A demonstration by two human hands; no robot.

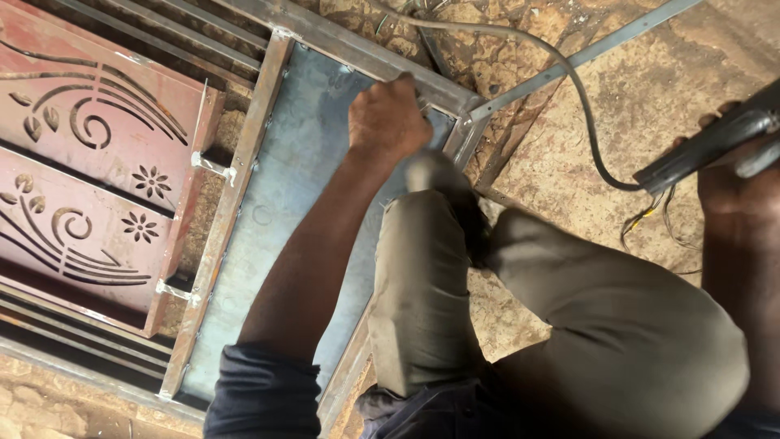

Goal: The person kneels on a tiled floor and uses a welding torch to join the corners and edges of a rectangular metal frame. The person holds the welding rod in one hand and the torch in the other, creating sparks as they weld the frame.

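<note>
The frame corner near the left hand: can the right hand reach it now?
Probably not directly. The right hand grips a dark tool far from the frame corner, with the bent leg between them. The left hand already rests there.

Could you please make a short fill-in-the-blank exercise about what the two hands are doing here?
1. The left hand rests at a ____ of the steel frame.
2. The right hand grips a dark tool with a ____ trailing from it.
3. The red panel has cut-out swirls and ____.

Missing words: corner; cable; flowers
</note>
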